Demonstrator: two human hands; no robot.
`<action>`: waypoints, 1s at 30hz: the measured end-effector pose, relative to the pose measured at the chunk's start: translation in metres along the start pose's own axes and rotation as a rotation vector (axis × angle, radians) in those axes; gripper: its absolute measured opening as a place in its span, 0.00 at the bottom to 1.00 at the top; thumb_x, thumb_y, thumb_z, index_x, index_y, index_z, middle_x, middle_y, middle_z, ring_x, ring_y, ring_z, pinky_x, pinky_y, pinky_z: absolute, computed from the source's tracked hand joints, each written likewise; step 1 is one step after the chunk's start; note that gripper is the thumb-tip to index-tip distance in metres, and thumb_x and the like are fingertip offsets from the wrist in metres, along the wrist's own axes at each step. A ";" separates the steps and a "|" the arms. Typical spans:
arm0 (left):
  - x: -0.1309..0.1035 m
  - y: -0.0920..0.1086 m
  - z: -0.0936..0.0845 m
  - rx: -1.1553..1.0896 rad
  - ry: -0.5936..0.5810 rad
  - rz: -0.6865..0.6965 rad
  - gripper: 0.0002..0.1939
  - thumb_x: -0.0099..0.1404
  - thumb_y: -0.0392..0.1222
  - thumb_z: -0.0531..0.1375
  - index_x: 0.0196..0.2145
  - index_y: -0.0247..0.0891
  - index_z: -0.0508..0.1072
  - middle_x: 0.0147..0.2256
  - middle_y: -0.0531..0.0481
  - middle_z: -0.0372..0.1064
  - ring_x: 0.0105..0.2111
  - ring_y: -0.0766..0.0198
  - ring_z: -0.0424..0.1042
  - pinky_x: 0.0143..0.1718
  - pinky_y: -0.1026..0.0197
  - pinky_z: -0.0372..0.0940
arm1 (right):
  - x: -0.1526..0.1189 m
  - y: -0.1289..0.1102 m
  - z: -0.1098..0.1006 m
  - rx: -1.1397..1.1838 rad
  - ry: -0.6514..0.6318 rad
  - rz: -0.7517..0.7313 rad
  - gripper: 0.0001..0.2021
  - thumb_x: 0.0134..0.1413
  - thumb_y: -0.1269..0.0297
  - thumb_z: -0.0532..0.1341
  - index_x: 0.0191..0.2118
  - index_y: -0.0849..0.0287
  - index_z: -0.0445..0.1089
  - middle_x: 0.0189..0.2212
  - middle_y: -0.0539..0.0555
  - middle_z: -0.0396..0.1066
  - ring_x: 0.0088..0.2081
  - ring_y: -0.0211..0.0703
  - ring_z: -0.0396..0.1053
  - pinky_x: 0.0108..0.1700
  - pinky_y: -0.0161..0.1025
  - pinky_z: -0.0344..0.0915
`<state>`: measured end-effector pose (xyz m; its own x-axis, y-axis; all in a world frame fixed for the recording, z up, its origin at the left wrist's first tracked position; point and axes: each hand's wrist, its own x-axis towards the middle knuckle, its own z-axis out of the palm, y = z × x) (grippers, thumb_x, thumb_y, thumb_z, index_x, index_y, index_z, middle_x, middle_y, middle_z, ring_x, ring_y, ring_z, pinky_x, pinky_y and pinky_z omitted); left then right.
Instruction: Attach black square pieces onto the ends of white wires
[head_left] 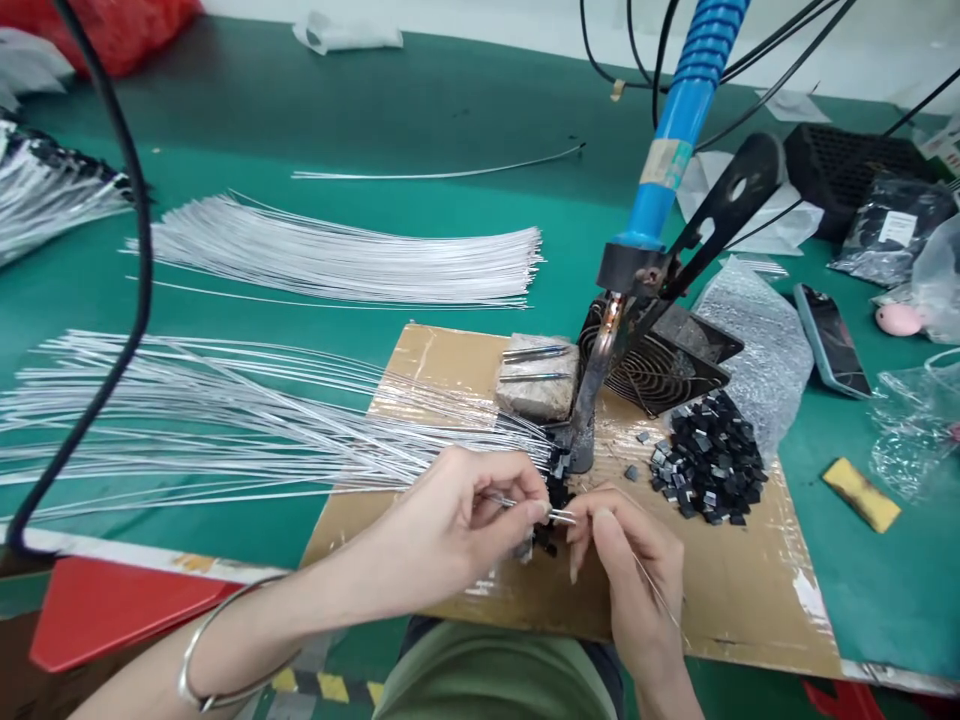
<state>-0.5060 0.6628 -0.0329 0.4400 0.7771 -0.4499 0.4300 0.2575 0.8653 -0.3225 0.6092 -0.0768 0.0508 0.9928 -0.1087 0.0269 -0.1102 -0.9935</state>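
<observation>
My left hand is closed, with thumb and forefinger pinching thin white wires whose ends point right. Close beside those ends, my right hand is closed on a fine strand of solder wire that trails down across the palm. Just beyond both hands, a blue-handled soldering iron is fixed in a slanted stand, its metal shaft angled down to the board. Several wires with black connectors on their ends lie behind my left hand. Exactly where the held wires run inside my left fist is hidden.
A brown cardboard sheet covers the work spot. On it are a pile of small black connectors, a fan and a pale block with metal tips. A white wire bundle lies behind; a phone and yellow sponge sit right.
</observation>
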 end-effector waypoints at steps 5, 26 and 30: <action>0.001 0.002 0.001 -0.049 -0.013 -0.003 0.13 0.67 0.48 0.60 0.29 0.36 0.72 0.21 0.57 0.55 0.22 0.68 0.50 0.22 0.63 0.45 | 0.001 -0.001 0.003 -0.050 0.047 -0.013 0.17 0.66 0.56 0.64 0.26 0.57 0.72 0.21 0.47 0.64 0.24 0.36 0.62 0.26 0.34 0.56; 0.013 0.006 0.010 -0.184 0.146 0.023 0.10 0.62 0.45 0.63 0.26 0.39 0.73 0.19 0.57 0.60 0.19 0.69 0.54 0.20 0.64 0.48 | 0.001 0.012 0.003 0.029 0.281 -0.045 0.12 0.66 0.60 0.65 0.32 0.60 0.77 0.21 0.45 0.65 0.15 0.30 0.61 0.17 0.30 0.56; 0.014 0.005 0.009 -0.197 0.143 0.027 0.10 0.62 0.45 0.63 0.26 0.38 0.74 0.20 0.57 0.61 0.20 0.69 0.54 0.20 0.64 0.47 | 0.001 0.011 0.009 0.149 0.176 0.018 0.10 0.65 0.59 0.65 0.40 0.56 0.83 0.28 0.49 0.73 0.15 0.29 0.65 0.16 0.29 0.60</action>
<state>-0.4906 0.6694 -0.0366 0.3272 0.8550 -0.4024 0.2516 0.3317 0.9092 -0.3313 0.6091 -0.0883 0.2237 0.9656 -0.1326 -0.1231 -0.1070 -0.9866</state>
